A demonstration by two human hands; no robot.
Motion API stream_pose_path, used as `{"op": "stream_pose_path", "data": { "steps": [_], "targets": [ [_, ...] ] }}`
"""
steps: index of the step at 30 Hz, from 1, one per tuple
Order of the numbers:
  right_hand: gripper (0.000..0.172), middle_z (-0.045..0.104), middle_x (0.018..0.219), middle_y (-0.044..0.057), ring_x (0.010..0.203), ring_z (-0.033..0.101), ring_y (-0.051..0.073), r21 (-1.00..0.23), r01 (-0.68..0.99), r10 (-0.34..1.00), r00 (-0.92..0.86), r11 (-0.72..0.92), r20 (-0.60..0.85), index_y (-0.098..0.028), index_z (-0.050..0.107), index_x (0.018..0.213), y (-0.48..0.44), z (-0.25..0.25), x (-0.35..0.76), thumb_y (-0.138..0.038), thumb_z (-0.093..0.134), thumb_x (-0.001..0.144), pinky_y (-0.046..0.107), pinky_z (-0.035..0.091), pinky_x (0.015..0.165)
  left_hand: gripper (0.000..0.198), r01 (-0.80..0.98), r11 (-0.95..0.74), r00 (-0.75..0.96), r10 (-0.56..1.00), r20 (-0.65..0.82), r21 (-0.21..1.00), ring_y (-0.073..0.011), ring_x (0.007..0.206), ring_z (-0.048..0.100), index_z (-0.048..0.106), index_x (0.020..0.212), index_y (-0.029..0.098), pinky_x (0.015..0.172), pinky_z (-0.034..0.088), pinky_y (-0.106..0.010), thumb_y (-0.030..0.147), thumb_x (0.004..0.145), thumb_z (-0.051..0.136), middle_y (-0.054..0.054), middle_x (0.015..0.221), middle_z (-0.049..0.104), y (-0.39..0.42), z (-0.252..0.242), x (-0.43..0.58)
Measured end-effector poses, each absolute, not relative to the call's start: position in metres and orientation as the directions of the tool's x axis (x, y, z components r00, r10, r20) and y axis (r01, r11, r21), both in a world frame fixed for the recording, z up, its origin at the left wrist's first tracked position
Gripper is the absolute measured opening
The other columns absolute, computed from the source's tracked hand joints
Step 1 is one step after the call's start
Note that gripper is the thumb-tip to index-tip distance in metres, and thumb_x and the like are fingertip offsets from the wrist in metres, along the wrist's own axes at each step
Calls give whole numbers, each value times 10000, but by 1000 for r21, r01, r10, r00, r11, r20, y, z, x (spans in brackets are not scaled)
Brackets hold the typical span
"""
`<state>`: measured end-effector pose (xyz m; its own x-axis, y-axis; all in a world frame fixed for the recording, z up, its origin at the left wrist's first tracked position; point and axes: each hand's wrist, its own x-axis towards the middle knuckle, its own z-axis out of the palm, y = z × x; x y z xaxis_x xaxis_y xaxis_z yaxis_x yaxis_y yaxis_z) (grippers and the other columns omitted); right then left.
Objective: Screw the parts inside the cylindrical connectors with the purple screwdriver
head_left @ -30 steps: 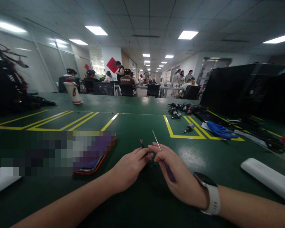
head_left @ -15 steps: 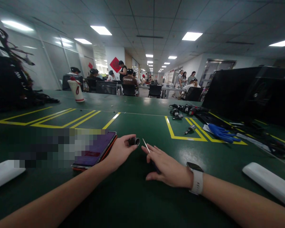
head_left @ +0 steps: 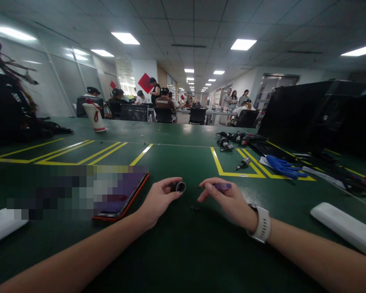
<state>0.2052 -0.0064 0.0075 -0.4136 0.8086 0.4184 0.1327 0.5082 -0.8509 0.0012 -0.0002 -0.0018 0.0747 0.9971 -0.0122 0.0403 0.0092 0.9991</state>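
Note:
My left hand (head_left: 161,199) holds a short dark cylinder (head_left: 179,187) between thumb and fingers, its round metal-rimmed opening turned to the right. Across a small gap, my right hand (head_left: 227,199) grips a screwdriver by its purple handle (head_left: 223,186), with the thin shaft pointing left toward the cylinder and not touching it. Some tiny dark parts (head_left: 195,208) lie on the green table (head_left: 183,252) below and between the hands. A tablet with an orange edge (head_left: 125,195) lies left of my left hand.
Yellow tape outlines mark the table. At right are a metal tool piece (head_left: 243,163), a blue glove (head_left: 282,167), dark power tools (head_left: 232,139) and a white bar (head_left: 341,228). A cup (head_left: 94,116) stands back left. People sit and stand beyond.
My right hand has turned over and closed around the screwdriver, whose shaft has swung to point left. The tiny parts on the table now show. The view has shifted slightly.

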Motion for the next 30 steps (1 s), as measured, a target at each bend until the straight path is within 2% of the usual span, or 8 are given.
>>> {"op": "stream_pose_path", "data": {
  "steps": [2,5,11,22,27,30],
  "targets": [
    [245,630,638,4,628,605,134,-865,162,843,-365,475,395,-171,611,826,-5,8,206,-356,460,884,286,492,638,431,38,20,91,996,-24,999,-189,962,642,601,1086,162,903,472,-338,43,674,646,-58,995,713,0,-4,1],
    [325,560,562,-10,547,538,120,-850,237,864,-323,469,387,-169,587,679,-4,10,204,-409,467,862,261,442,552,440,43,38,106,993,-43,998,-189,962,639,603,1080,162,902,468,-343,13,667,638,-55,996,712,1,-6,1],
    [347,463,504,-37,479,452,109,-850,293,888,-287,437,358,-176,530,629,-5,9,203,-419,444,861,247,376,506,421,48,33,113,993,-39,998,-187,965,631,613,1059,167,891,465,-347,0,672,619,-54,1019,700,1,-5,0],
    [320,463,527,-36,494,444,112,-817,390,889,-351,425,295,-177,521,622,-7,12,199,-364,438,869,243,346,501,432,39,5,150,989,-10,999,-183,956,630,608,1076,161,883,463,-333,29,665,616,-57,1028,695,2,-10,-3],
    [340,473,480,-38,469,435,102,-931,203,942,-212,302,259,-162,548,590,0,1,199,-417,534,813,241,341,508,448,4,46,113,993,-46,999,-185,894,640,619,1068,141,858,463,-326,32,633,636,-64,962,713,1,-5,1],
    [358,473,492,-33,473,444,101,-958,108,958,-141,267,251,-159,535,600,5,-8,199,-441,518,820,237,352,499,443,-14,57,101,993,-55,998,-187,882,641,622,1061,132,858,461,-331,38,629,644,-71,944,715,1,-3,2]
  ]
}}
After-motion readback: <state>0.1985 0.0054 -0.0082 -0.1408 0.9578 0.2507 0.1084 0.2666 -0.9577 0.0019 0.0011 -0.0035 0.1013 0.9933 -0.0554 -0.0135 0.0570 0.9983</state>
